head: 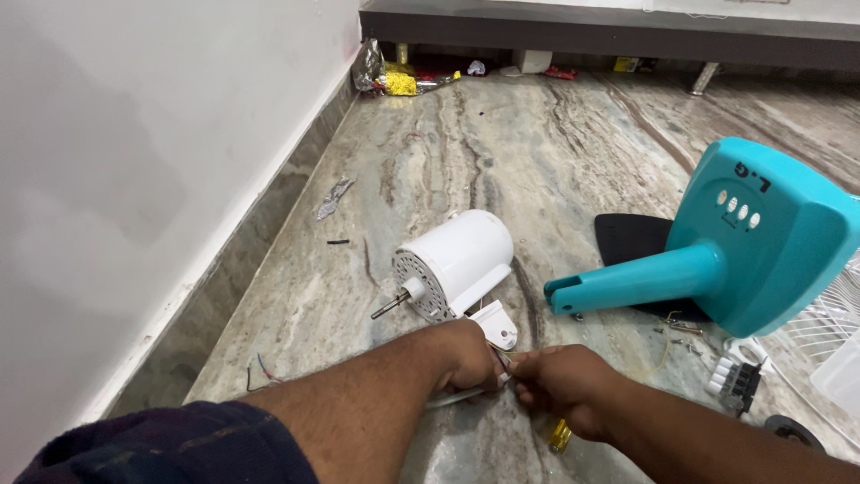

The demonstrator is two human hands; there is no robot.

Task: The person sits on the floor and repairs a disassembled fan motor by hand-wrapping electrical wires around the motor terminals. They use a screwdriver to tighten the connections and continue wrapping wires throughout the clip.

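Note:
A white fan motor (pixel 455 262) lies on the marble floor (pixel 502 143), its metal shaft pointing to the lower left and a white bracket (pixel 495 324) at its near side. Just below it my left hand (pixel 468 354) and my right hand (pixel 563 385) meet, both pinching thin wires (pixel 504 363) that run from the motor. A grey cable (pixel 452 398) passes under my left hand. A yellow tool handle (pixel 560 436) shows under my right hand.
A teal fan stand and base (pixel 717 260) lies on its side to the right, over a black plate (pixel 632 237). A white switch block (pixel 735 376), screws, a wire grille (pixel 833 314) and black tape roll (pixel 793 432) lie at the right. Foil scraps and wrappers (pixel 399 79) lie by the wall.

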